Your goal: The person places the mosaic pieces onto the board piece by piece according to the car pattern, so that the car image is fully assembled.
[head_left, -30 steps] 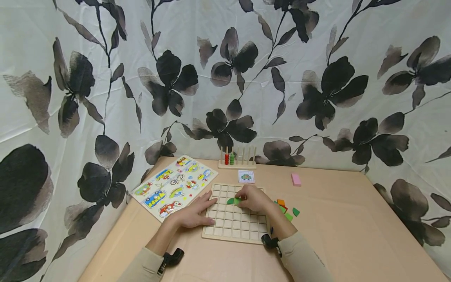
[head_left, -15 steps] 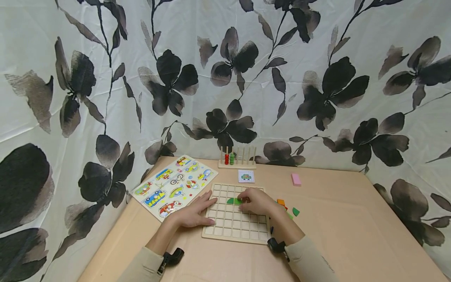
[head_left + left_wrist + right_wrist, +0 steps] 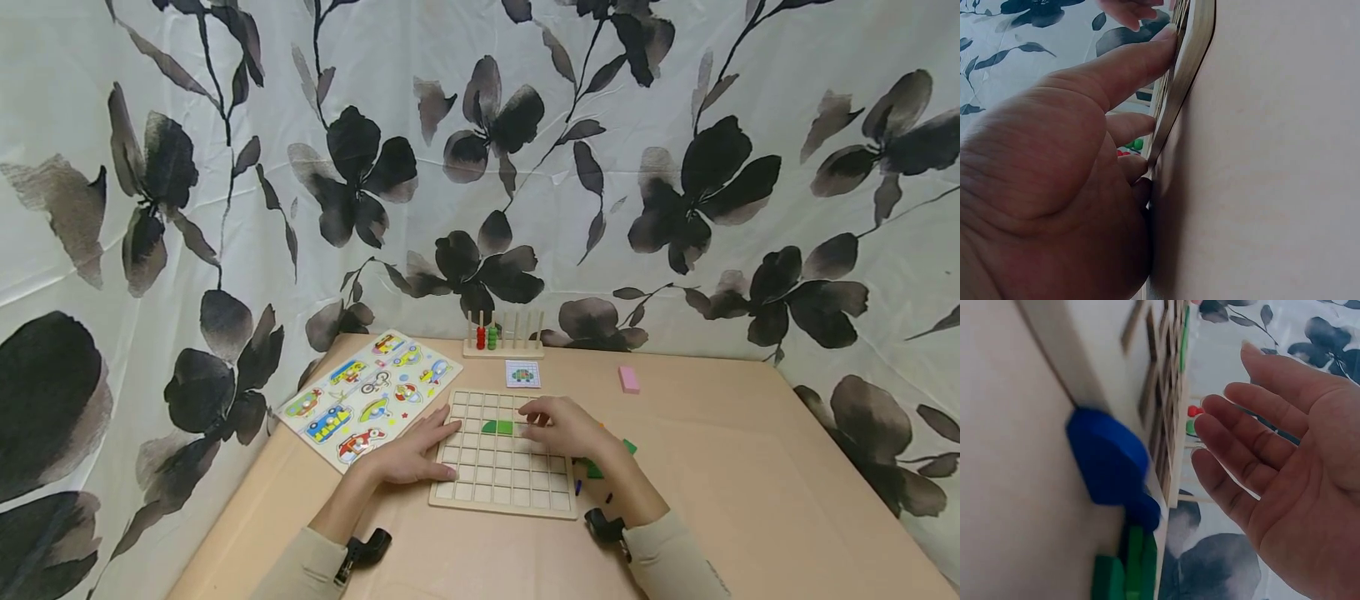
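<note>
Green pieces (image 3: 498,427) now sit free in the grid board (image 3: 502,492); right hand (image 3: 567,427) has lifted off toward 3 o'clock, fingers relaxed apart; left hand (image 3: 415,452) presses flat, steadying the board.

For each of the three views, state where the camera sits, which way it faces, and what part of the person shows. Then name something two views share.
Head: worn high, looking forward and down at the table; both forearms, left hand and right hand over the grid board.
Left wrist: low beside the left hand, facing along the grid board's edge.
Right wrist: low beside the board, showing the open right hand and blue piece.
Shared: all three show the grid board.
</note>
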The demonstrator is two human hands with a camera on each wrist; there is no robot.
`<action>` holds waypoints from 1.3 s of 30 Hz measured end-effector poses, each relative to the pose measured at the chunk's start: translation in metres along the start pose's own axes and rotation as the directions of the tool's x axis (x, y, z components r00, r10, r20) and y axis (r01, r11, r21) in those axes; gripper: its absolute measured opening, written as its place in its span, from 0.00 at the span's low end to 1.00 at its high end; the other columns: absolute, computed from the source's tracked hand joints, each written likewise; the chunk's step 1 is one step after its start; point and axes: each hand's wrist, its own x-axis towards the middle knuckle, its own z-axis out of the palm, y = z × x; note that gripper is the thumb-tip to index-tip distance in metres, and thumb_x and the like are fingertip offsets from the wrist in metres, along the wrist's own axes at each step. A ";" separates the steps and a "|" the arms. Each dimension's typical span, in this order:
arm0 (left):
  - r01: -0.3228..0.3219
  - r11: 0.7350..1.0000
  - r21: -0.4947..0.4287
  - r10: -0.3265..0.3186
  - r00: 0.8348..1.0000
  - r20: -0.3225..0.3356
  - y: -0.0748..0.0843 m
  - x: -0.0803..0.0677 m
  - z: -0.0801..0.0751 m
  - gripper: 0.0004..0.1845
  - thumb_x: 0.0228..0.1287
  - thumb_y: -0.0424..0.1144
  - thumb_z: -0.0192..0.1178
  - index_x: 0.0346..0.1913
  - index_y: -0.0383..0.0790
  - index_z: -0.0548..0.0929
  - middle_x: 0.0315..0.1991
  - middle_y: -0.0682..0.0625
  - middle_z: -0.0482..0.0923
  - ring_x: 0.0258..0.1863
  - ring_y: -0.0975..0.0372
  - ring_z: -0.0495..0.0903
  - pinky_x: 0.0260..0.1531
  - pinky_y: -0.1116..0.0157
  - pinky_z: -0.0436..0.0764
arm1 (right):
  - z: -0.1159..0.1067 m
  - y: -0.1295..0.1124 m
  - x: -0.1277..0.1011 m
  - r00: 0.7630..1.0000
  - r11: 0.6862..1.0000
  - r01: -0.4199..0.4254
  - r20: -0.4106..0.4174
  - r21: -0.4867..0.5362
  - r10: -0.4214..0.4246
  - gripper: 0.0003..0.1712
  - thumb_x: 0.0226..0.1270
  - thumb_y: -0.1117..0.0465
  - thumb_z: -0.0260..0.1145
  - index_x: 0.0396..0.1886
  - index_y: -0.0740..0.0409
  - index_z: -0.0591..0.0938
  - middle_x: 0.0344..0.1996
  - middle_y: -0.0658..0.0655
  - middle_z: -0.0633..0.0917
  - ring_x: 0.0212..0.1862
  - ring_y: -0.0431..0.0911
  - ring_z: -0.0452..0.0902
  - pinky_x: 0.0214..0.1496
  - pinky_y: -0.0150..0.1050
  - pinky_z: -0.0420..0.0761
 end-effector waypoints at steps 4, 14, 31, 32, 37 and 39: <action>0.003 1.000 -0.003 -0.003 1.000 -0.001 0.002 0.000 0.000 0.47 0.65 0.58 0.69 0.82 0.48 0.62 0.86 0.42 0.38 0.85 0.43 0.37 0.82 0.39 0.42 | -0.010 0.002 -0.005 1.000 1.000 -0.015 -0.010 0.025 0.015 0.20 0.73 0.58 0.70 0.61 0.61 0.85 0.50 0.59 0.88 0.46 0.44 0.81 0.48 0.41 0.83; -0.005 1.000 -0.002 0.005 1.000 0.010 0.004 0.001 0.000 0.48 0.65 0.58 0.69 0.82 0.47 0.61 0.86 0.41 0.38 0.85 0.42 0.37 0.82 0.39 0.43 | -0.037 0.017 -0.026 0.992 0.996 -0.055 -0.105 0.077 0.063 0.21 0.73 0.56 0.70 0.63 0.56 0.84 0.55 0.63 0.87 0.50 0.47 0.82 0.52 0.46 0.83; -0.021 1.000 0.010 0.021 1.000 0.007 -0.002 0.001 0.003 0.48 0.66 0.60 0.68 0.83 0.47 0.61 0.86 0.41 0.37 0.84 0.40 0.37 0.81 0.37 0.43 | -0.063 0.051 -0.051 0.968 0.984 -0.137 -0.198 0.111 0.157 0.23 0.73 0.60 0.70 0.64 0.61 0.83 0.56 0.66 0.85 0.50 0.50 0.82 0.52 0.46 0.83; -0.019 1.000 0.008 0.019 1.000 0.007 -0.002 0.001 0.003 0.48 0.66 0.60 0.68 0.82 0.47 0.61 0.86 0.41 0.37 0.84 0.40 0.37 0.81 0.37 0.43 | -0.064 0.053 -0.052 0.968 0.984 -0.140 -0.196 0.112 0.160 0.23 0.72 0.60 0.70 0.64 0.61 0.82 0.56 0.67 0.85 0.50 0.51 0.82 0.52 0.46 0.83; -0.014 1.000 -0.002 0.014 1.000 0.009 -0.001 0.001 0.002 0.48 0.65 0.59 0.69 0.82 0.47 0.61 0.86 0.41 0.37 0.85 0.40 0.37 0.81 0.38 0.43 | -0.065 0.064 -0.057 0.963 0.974 -0.192 -0.169 0.118 0.210 0.21 0.72 0.63 0.69 0.62 0.62 0.83 0.56 0.67 0.85 0.49 0.51 0.82 0.51 0.44 0.83; -0.018 1.000 -0.006 0.018 1.000 0.009 0.000 0.000 0.002 0.48 0.65 0.58 0.69 0.82 0.46 0.61 0.86 0.40 0.37 0.85 0.40 0.37 0.81 0.38 0.43 | -0.065 0.069 -0.058 0.958 0.966 -0.225 -0.152 0.123 0.243 0.20 0.72 0.64 0.69 0.61 0.61 0.84 0.56 0.66 0.86 0.49 0.51 0.81 0.51 0.43 0.83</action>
